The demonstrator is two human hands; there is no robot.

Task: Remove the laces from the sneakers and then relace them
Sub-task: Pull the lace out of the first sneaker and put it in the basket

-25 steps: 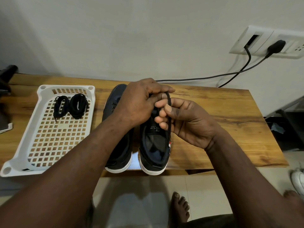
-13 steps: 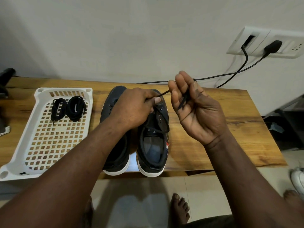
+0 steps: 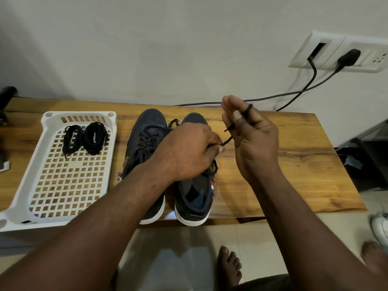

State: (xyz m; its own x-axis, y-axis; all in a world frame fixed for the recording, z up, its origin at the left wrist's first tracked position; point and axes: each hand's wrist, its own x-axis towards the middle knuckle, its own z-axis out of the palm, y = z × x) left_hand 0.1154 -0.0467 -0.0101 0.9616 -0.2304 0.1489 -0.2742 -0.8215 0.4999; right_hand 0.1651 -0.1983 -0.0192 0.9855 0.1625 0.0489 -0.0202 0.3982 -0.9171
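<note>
On the brown wooden desk (image 3: 283, 164), the left hand (image 3: 189, 150) pinches the thin black lace (image 3: 228, 139) of the right navy canvas sneaker (image 3: 193, 194). The right hand (image 3: 252, 139) holds it looped round curled fingers. The left navy canvas sneaker (image 3: 149, 127) is laced. Removal is judged partial; relacing is outstanding.

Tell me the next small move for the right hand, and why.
Probably pull the lace up and away with the right hand: the lace is looped round its finger and runs down to the left hand, which pinches it above the right shoe, where lace shows threaded.
</note>
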